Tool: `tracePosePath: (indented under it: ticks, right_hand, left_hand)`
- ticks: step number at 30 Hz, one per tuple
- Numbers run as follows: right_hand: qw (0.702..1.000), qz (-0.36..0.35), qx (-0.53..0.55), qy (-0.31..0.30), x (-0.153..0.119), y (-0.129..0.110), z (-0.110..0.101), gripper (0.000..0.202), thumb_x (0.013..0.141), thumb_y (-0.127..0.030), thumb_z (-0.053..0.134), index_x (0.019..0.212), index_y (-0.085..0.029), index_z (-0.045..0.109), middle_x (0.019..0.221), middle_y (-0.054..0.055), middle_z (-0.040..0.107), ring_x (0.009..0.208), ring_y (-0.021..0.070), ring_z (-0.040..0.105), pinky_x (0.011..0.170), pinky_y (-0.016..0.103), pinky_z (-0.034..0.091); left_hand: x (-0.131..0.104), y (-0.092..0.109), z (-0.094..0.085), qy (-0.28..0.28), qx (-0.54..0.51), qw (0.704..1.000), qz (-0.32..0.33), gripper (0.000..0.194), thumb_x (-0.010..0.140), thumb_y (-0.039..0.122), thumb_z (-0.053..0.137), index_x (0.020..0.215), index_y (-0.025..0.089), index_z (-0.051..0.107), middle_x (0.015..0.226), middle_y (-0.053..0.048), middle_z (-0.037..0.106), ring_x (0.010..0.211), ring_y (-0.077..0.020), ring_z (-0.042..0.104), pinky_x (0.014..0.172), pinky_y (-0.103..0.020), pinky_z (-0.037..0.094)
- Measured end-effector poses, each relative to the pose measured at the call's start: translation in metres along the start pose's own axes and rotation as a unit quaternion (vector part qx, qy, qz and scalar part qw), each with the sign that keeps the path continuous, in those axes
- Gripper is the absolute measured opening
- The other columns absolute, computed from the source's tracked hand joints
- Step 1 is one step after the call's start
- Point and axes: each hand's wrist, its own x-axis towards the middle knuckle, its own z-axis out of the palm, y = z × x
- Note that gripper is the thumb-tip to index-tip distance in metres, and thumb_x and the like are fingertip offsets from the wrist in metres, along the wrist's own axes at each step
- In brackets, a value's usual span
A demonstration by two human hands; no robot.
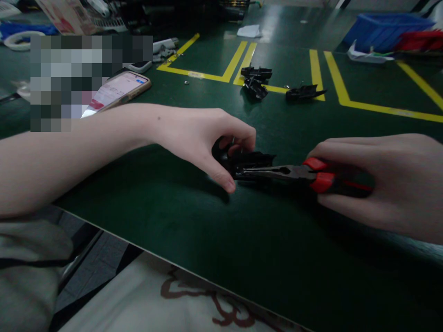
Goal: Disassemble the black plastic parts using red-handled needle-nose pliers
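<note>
My right hand is wrapped round needle-nose pliers with red and black handles. Their jaws point left and lie against a black plastic part on the green table. My left hand curls around the left end of that part, thumb in front and fingers behind. Part of the piece is hidden by the fingers, and I cannot tell exactly what the jaw tips grip. Farther back lie similar black parts: a small cluster and a single piece.
Yellow tape lines mark the green table. A phone lies beyond my left forearm. Small metal bits are scattered farther back. A blue bin stands at the far right, and a tape roll lies at far left.
</note>
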Motion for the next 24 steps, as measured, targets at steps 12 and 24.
tracePosePath:
  ticks: [12, 24]
  right_hand:
    - [1.0, -0.016, 0.004, 0.012, 0.0005, -0.0039, -0.0035, 0.021, 0.079, -0.046, 0.055, 0.076, -0.025, 0.058, 0.06, 0.0, 0.059, 0.042, 0.0169, 0.051, 0.035, 0.03, 0.039]
    - [1.0, -0.003, -0.005, -0.003, -0.001, 0.0006, -0.001, 0.023, 0.081, -0.048, 0.055, 0.08, -0.026, 0.06, 0.064, 0.001, 0.06, 0.045, 0.0177, 0.052, 0.037, 0.031, 0.039]
  left_hand:
    - [-0.0001, 0.0067, 0.0015, 0.005, 0.102, 0.994, 0.039, 0.032, 0.082, 0.052, 0.07, 0.089, 0.021, 0.065, 0.081, -0.002, 0.066, 0.069, -0.0155, 0.061, 0.06, -0.026, 0.038]
    - [-0.0001, 0.0045, 0.0063, 0.015, 0.162, 0.984, 0.065, 0.035, 0.089, 0.056, 0.059, 0.084, 0.022, 0.066, 0.08, -0.004, 0.065, 0.067, -0.0172, 0.06, 0.057, -0.029, 0.036]
